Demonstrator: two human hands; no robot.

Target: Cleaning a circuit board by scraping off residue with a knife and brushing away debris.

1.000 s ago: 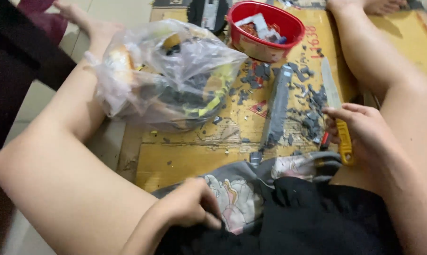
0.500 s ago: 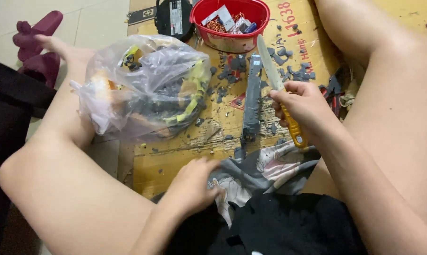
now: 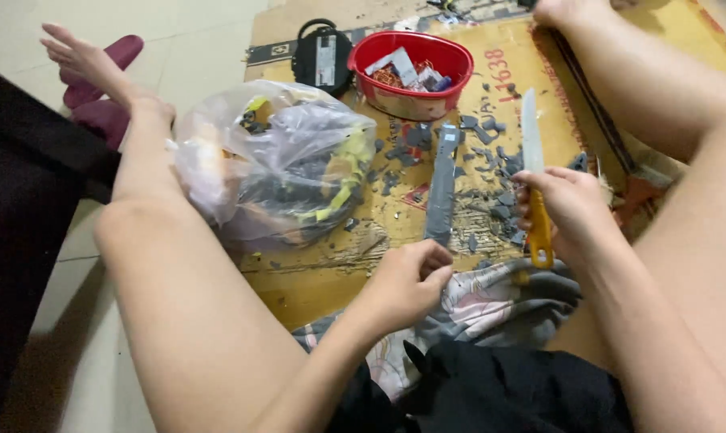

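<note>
We saw the long flat grey strip (image 3: 442, 192) lying on the yellow-brown cardboard sheet (image 3: 315, 277), its long axis running almost straight away from us, tilted only slightly so the far end leaned to the right. Its near end sat right at the fingertips of our left hand (image 3: 407, 281), which was curled loosely with the thumb and fingers drawn together at that end; we could not tell whether the fingers actually pinched the strip or merely touched it.

Our right hand (image 3: 567, 212) was clenched around the yellow handle of a knife with a pale straight blade (image 3: 531, 144). The blade pointed away from us, nearly parallel to the strip and just to its right, with a narrow lane of cardboard between the 2. So the strip lay to the left of the blade, and ahead of the left hand, which was the nearer of our 2 hands to it.

Small dark grey offcuts (image 3: 491, 160) were scattered on the cardboard around the far half of the strip. Farther off stood a round red plastic bowl of mixed scraps (image 3: 411, 64), and to the left of the strip a bulging clear plastic bag of dark and yellow pieces (image 3: 275, 164) rested against our left leg.
</note>
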